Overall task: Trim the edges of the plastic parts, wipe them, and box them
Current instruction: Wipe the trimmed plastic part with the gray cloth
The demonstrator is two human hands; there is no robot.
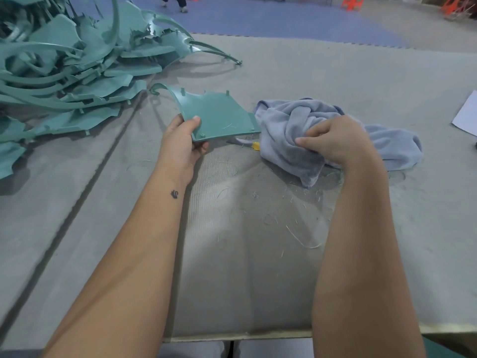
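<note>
My left hand (183, 142) grips the near left corner of a teal plastic part (219, 115), a flat panel with a long curved arm and small pegs, held just above the table. My right hand (335, 140) is closed on a bunched light blue cloth (289, 130) that lies to the right of the part, touching its right edge. A trimming knife with a yellow handle (254, 145) lies on the table between the part and the cloth, mostly hidden under them.
A large heap of teal plastic parts (67, 73) fills the far left of the grey padded table (245, 254). Thin plastic shavings (299, 236) are scattered in front of me. A white sheet of paper (467, 115) lies at the right edge. Orange stools (352, 2) stand on the floor beyond.
</note>
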